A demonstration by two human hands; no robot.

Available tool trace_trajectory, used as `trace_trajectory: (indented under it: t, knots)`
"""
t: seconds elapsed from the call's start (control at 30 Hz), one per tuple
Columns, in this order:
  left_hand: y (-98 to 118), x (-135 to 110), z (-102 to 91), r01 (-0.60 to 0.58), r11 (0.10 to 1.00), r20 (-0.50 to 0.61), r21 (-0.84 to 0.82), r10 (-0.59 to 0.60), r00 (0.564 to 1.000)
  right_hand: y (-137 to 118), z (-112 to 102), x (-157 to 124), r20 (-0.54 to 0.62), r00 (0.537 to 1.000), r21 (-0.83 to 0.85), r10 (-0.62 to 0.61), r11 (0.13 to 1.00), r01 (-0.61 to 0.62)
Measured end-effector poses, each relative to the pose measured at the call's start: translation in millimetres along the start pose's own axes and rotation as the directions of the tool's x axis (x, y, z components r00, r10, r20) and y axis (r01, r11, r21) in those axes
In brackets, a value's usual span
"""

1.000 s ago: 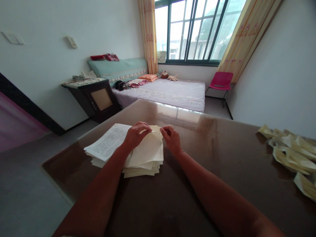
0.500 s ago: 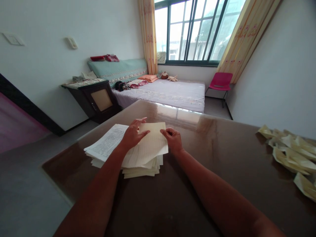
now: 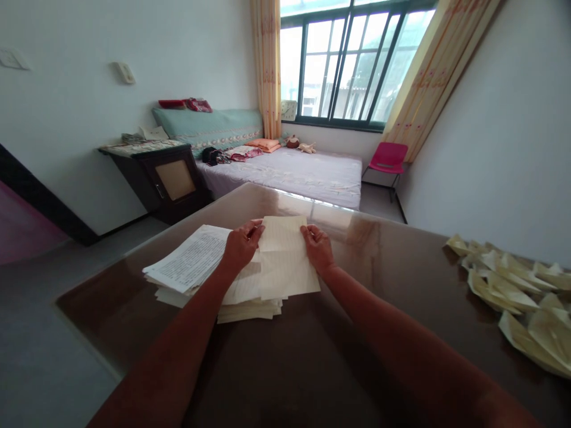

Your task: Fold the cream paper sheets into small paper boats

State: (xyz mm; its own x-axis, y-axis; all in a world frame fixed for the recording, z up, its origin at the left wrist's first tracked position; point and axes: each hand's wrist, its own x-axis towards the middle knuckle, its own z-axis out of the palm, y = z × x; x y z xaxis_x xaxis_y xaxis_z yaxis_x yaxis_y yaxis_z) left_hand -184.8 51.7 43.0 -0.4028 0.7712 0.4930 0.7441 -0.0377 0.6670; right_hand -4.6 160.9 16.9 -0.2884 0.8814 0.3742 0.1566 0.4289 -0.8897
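A cream sheet of lined paper (image 3: 285, 261) with a crease across it is held up by its far corners. My left hand (image 3: 242, 242) pinches its left corner, and my right hand (image 3: 317, 245) grips the right edge near the top. Under the sheet and to its left lies a stack of cream paper (image 3: 250, 312), partly hidden by the sheet and my left forearm. Beside that, a pile of white printed pages (image 3: 190, 257) rests at an angle.
Several folded cream paper shapes (image 3: 513, 273) cover the right side of the glossy brown table (image 3: 383, 297). Past its far edge stand a bed (image 3: 298, 172), a dark cabinet (image 3: 173, 178) and a pink chair (image 3: 388, 159).
The sheet has come off the stack and moved right and slightly nearer me. My left hand has closed from spread fingers to a pinch on its corner. The view has turned slightly right.
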Motion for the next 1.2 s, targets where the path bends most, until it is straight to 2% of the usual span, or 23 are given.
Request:
trace_trajectory:
  t: [0.1, 0.17, 0.27, 0.33, 0.37, 0.43, 0.47, 0.5, 0.53, 0.63, 0.67, 0.73, 0.8, 0.87, 0.93, 1.0, 1.07, 1.13, 1.17, 1.2]
  knots:
    - [11.7, -2.8, -3.4, -0.087, 0.996, 0.014, 0.009, 0.087, 0.996, 0.5, -56.8, -5.0, 0.007, 0.999, -0.196, -0.045, 0.98, 0.045]
    - [27.4, -6.0, -11.2, -0.153, 0.988, -0.003, 0.013, 0.153, 0.988, 11.0, -101.6, -23.4, -0.009, 1.0, -0.287, -0.02, 0.958, 0.016]
    - [64.1, -16.6, -24.3, -0.302, 0.951, 0.006, 0.063, 0.302, 0.953, 39.6, -155.7, -64.4, -0.015, 0.991, -0.328, 0.135, 0.936, -0.132]
    - [91.5, -28.3, -25.7, -0.418, 0.907, 0.13, 0.052, 0.409, 0.903, 59.0, -175.8, -88.6, -0.042, 0.968, -0.252, 0.248, 0.935, -0.25]
    - [103.9, -34.9, -22.2, -0.474, 0.88, 0.242, 0.042, 0.451, 0.859, 66.4, -181.2, -97.2, -0.068, 0.953, -0.208, 0.296, 0.93, -0.304]
    - [122.6, -48.6, -5.5, -0.586, 0.81, 0.466, 0.012, 0.514, 0.72, 74.4, -185.6, -107.1, -0.119, 0.932, -0.141, 0.343, 0.923, -0.358]
    - [128.1, -55.1, 6.9, -0.627, 0.779, 0.547, 0.001, 0.524, 0.653, 75.1, -185.8, -108.8, -0.136, 0.928, -0.127, 0.348, 0.922, -0.365]
    - [131.0, -61.1, 21.1, -0.654, 0.757, 0.594, -0.003, 0.527, 0.608, 74.0, -185.5, -109.2, -0.142, 0.929, -0.124, 0.342, 0.925, -0.36]
    - [131.6, -66.4, 36.3, -0.678, 0.735, 0.613, 0.003, 0.535, 0.582, 71.9, -185.1, -108.8, -0.137, 0.933, -0.126, 0.331, 0.929, -0.348]
    - [123.9, -78.9, 79.6, -0.735, 0.677, 0.609, 0.049, 0.563, 0.559, 64.3, -185.4, -107.2, -0.095, 0.949, -0.106, 0.3, 0.945, -0.309]
    - [120.0, -82.0, 91.5, -0.767, 0.64, 0.602, 0.047, 0.595, 0.533, 62.8, -186.2, -107.3, -0.091, 0.952, -0.089, 0.294, 0.949, -0.302]
    - [112.4, -87.3, 110.4, -0.829, 0.559, 0.599, 0.01, 0.661, 0.452, 62.1, -189.2, -107.7, -0.083, 0.954, -0.075, 0.289, 0.953, -0.295]
    - [105.7, -91.5, 122.8, -0.851, 0.524, 0.6, -0.03, 0.691, 0.404, 63.7, -194.5, -107.5, -0.059, 0.96, -0.127, 0.272, 0.952, -0.278]
    - [100.5, -94.7, 129.3, -0.835, 0.546, 0.608, -0.071, 0.687, 0.398, 65.9, -202.5, -105.7, -0.042, 0.973, -0.241, 0.225, 0.943, -0.229]
    - [97.1, -96.3, 131.1, -0.786, 0.608, 0.628, -0.113, 0.657, 0.417, 67.1, -211.7, -103.1, -0.071, 0.988, -0.352, 0.14, 0.923, -0.156]
    - [95.1, -96.0, 130.8, -0.717, 0.68, 0.651, -0.154, 0.616, 0.444, 66.4, -219.7, -101.1, -0.049, 0.994, -0.361, 0.095, 0.926, -0.106]
    - [93.8, -94.4, 130.9, -0.63, 0.754, 0.662, -0.187, 0.571, 0.486, 63.0, -224.7, -100.6, 0.088, 0.985, -0.24, 0.145, 0.963, -0.121]
    - [92.3, -92.3, 133.0, -0.521, 0.829, 0.653, -0.202, 0.511, 0.56, 57.5, -227.0, -101.1, 0.229, 0.954, -0.061, 0.195, 0.981, -0.186]
    - [91.6, -91.4, 134.8, -0.461, 0.867, 0.643, -0.19, 0.465, 0.608, 54.5, -227.5, -101.2, 0.226, 0.953, 0.018, 0.2, 0.978, -0.209]
    - [91.0, -90.6, 136.9, -0.401, 0.9, 0.635, -0.171, 0.412, 0.653, 51.8, -227.8, -101.1, 0.157, 0.968, 0.086, 0.197, 0.973, -0.213]
